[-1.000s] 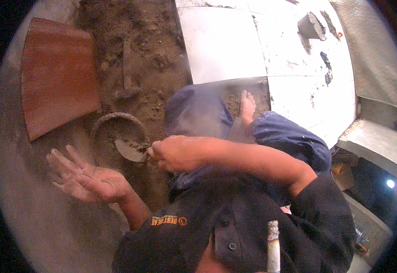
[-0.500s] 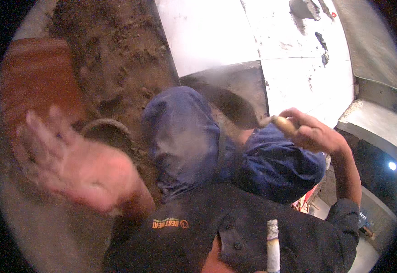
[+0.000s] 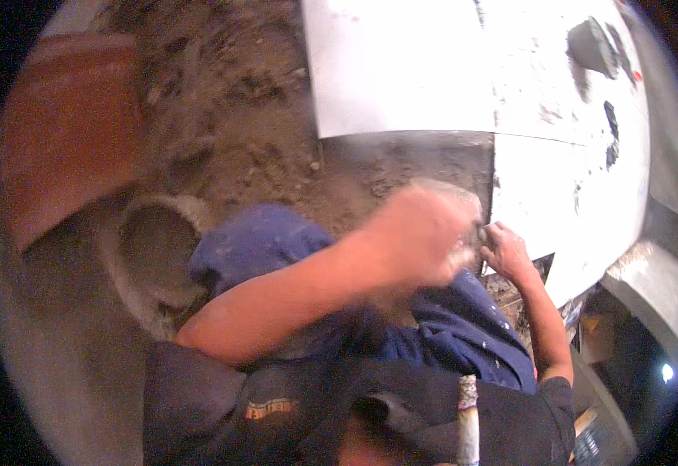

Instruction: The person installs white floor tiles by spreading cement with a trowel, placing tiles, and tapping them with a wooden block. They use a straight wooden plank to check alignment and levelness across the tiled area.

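Note:
My left hand [image 3: 432, 233] reaches across my body over the bare grey-brown bed beside the white tiles [image 3: 393, 70]. Motion smears its fingers, and a blurred greyish shape shows along its far side. What that shape is, or whether the hand holds it, I cannot tell. Close by on the right, my right hand [image 3: 507, 250] is at the tile edge, with bent fingers drawn together. Whatever they grip, if anything, is hidden. No trowel can be made out clearly.
Rough soil or mortar [image 3: 238, 101] lies left of the tiles. A dirty bucket [image 3: 121, 272] stands by my left knee, near a red-brown sheet [image 3: 74, 132]. A grey cup-like object [image 3: 591, 48] sits on the far right tiles. A lit cigarette [image 3: 468, 423] juts in below.
My left hand has swung from the far left, where it was spread, to beside my right hand. My right hand, which held a wooden-handled trowel, has come lower, to the tile edge.

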Demonstrator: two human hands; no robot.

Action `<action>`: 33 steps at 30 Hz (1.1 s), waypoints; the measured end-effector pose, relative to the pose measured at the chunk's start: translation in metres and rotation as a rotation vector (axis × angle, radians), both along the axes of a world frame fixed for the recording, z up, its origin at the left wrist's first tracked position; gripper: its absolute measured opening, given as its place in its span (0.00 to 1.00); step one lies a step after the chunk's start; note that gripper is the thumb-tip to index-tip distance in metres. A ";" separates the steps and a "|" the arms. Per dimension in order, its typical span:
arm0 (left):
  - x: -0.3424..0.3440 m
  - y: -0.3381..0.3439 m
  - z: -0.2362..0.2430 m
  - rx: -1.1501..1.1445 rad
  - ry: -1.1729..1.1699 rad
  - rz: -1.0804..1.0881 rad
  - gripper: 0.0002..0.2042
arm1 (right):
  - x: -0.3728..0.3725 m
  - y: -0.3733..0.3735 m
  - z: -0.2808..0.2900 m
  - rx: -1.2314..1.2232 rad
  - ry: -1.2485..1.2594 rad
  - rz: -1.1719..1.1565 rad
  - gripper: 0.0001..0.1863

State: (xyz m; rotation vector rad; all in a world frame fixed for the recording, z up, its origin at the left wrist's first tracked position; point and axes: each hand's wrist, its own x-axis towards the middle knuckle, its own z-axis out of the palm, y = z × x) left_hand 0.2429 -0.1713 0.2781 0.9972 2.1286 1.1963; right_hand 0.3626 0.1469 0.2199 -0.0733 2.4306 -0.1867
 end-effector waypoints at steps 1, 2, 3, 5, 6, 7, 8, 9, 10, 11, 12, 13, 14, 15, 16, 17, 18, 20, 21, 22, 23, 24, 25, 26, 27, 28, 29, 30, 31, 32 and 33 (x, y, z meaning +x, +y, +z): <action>0.008 0.007 -0.004 -0.008 -0.067 -0.190 0.26 | -0.006 -0.006 0.004 -0.082 0.047 0.034 0.21; 0.013 0.011 -0.009 -0.096 -0.090 -0.295 0.24 | -0.016 -0.016 0.009 -0.051 0.037 0.067 0.20; 0.017 0.015 -0.015 -0.159 -0.114 -0.391 0.22 | -0.027 -0.028 0.014 -0.026 0.047 0.103 0.20; 0.020 0.024 -0.025 -0.270 -0.157 -0.482 0.20 | -0.052 -0.057 0.025 -0.042 0.158 0.236 0.14; 0.019 0.026 -0.029 -0.320 -0.171 -0.476 0.20 | -0.065 -0.074 0.027 -0.013 0.144 0.265 0.12; 0.017 0.030 -0.033 -0.378 -0.175 -0.478 0.19 | -0.078 -0.090 0.027 0.003 0.168 0.311 0.10; 0.016 0.032 -0.036 -0.348 -0.201 -0.476 0.20 | -0.089 -0.103 0.026 0.022 0.191 0.353 0.09; 0.015 0.035 -0.038 -0.328 -0.224 -0.475 0.21 | -0.099 -0.115 0.025 0.011 0.218 0.404 0.08; 0.015 0.036 -0.038 -0.292 -0.246 -0.474 0.22 | -0.106 -0.124 0.023 0.003 0.243 0.451 0.07; 0.016 0.038 -0.038 -0.313 -0.259 -0.484 0.23 | -0.112 -0.130 0.020 -0.002 0.266 0.495 0.05; 0.016 0.039 -0.037 -0.315 -0.271 -0.494 0.24 | -0.116 -0.133 0.017 0.000 0.275 0.515 0.05; 0.017 0.041 -0.037 -0.312 -0.282 -0.508 0.26 | -0.119 -0.134 0.013 0.007 0.279 0.532 0.05; 0.019 0.042 -0.035 -0.300 -0.277 -0.493 0.25 | -0.122 -0.134 0.010 0.013 0.280 0.548 0.05; 0.019 0.042 -0.034 -0.291 -0.271 -0.476 0.25 | -0.124 -0.132 0.006 0.038 0.266 0.546 0.05; 0.019 0.042 -0.033 -0.302 -0.268 -0.467 0.25 | -0.127 -0.130 0.003 0.059 0.257 0.546 0.05; 0.018 0.042 -0.032 -0.299 -0.263 -0.462 0.22 | -0.130 -0.127 0.001 0.064 0.292 0.550 0.05; 0.017 0.042 -0.031 -0.317 -0.267 -0.468 0.20 | -0.133 -0.123 -0.002 0.092 0.242 0.516 0.05; 0.013 0.040 -0.029 -0.346 -0.261 -0.479 0.17 | -0.138 -0.113 -0.004 0.094 0.222 0.451 0.07; 0.010 0.038 -0.028 -0.352 -0.253 -0.487 0.18 | -0.141 -0.106 -0.004 0.155 0.168 0.419 0.09; 0.008 0.037 -0.029 -0.357 -0.245 -0.494 0.18 | -0.140 -0.096 -0.003 0.178 0.146 0.382 0.10; 0.007 0.036 -0.029 -0.369 -0.259 -0.475 0.18 | -0.138 -0.083 -0.001 0.190 0.127 0.343 0.10; 0.006 0.035 -0.031 -0.375 -0.270 -0.460 0.18 | -0.135 -0.068 0.000 0.209 0.106 0.301 0.11; 0.005 0.035 -0.033 -0.374 -0.278 -0.455 0.18 | -0.131 -0.051 0.001 0.219 0.120 0.275 0.12; 0.004 0.035 -0.036 -0.384 -0.288 -0.486 0.19 | -0.126 -0.030 0.003 0.235 0.130 0.246 0.12; 0.003 0.034 -0.039 -0.398 -0.296 -0.517 0.20 | -0.120 -0.011 0.005 0.250 0.150 0.217 0.13; 0.002 0.034 -0.043 -0.415 -0.306 -0.545 0.22 | -0.115 0.009 0.005 0.240 0.135 0.160 0.14; 0.002 0.034 -0.045 -0.428 -0.311 -0.547 0.23 | -0.110 0.028 0.004 0.287 0.087 0.111 0.14; 0.002 0.033 -0.047 -0.441 -0.315 -0.537 0.24 | -0.106 0.044 0.004 0.312 0.073 0.069 0.15; 0.002 0.033 -0.049 -0.453 -0.317 -0.528 0.24 | -0.102 0.059 0.006 0.349 0.053 0.021 0.15; 0.002 0.033 -0.051 -0.468 -0.317 -0.524 0.25 | -0.099 0.072 0.009 0.369 0.052 -0.023 0.16; 0.001 0.033 -0.052 -0.484 -0.317 -0.535 0.25 | -0.095 0.080 0.009 0.371 0.063 -0.063 0.17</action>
